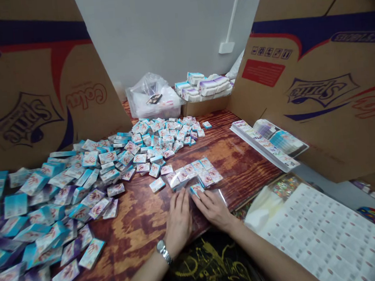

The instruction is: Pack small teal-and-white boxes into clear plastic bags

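Note:
A small printed box (196, 189), white and blue with a hand picture, lies at the fingertips of my right hand (213, 208). Those fingers are closed on it, partly covering it. My left hand (180, 219), with a watch on the wrist, is just left of it, its fingers drawn together on a clear plastic bag (198, 215) that shows faintly between the hands. Directly beyond the fingers, several like boxes (190, 170) lie in rows in clear plastic wrap. One loose box (157, 185) rests left of them.
A big heap of loose small boxes (96, 178) spreads over the wooden table (142, 230). Large cartons (34, 92) wall both sides. At the back are a plastic-lined tub (153, 97) and a carton of wrapped packs (207, 100). Printed sheets (331, 229) lie right.

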`<state>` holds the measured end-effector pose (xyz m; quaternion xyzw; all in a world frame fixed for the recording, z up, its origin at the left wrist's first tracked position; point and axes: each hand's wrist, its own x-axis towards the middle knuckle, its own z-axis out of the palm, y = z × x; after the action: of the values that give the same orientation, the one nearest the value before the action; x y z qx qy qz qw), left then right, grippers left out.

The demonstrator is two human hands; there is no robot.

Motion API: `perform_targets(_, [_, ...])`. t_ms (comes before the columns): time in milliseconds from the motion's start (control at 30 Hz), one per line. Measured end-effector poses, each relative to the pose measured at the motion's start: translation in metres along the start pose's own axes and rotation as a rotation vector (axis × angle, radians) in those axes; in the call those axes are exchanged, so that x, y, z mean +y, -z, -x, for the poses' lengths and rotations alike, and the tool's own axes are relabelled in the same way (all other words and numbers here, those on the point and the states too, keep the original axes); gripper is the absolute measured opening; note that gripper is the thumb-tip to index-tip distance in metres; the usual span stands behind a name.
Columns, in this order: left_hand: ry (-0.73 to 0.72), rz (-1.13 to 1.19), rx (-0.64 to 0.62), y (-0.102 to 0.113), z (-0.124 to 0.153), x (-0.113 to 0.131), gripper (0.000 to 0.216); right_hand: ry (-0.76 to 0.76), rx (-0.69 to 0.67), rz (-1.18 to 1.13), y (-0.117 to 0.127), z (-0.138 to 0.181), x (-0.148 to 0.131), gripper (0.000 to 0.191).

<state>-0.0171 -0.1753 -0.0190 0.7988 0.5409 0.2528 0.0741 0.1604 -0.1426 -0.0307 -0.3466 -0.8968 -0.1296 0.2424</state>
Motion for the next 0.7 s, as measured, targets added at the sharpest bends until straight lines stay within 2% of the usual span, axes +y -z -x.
perform_targets(167, [-0.004, 0.084, -0.005, 0.000, 0.000, 0.000, 0.070, 0.081, -0.070, 0.156, -0.011, -0.015, 0.006, 0.035])
perform_targets(333, [-0.001, 0.120, -0.011, -0.001, 0.002, -0.001, 0.076, 0.154, -0.122, 0.140, -0.008, -0.013, 0.008, 0.034])
perform_targets(700, [-0.008, 0.161, -0.062, 0.001, 0.009, -0.001, 0.084, 0.011, -0.142, 0.245, -0.020, -0.021, 0.006, 0.028])
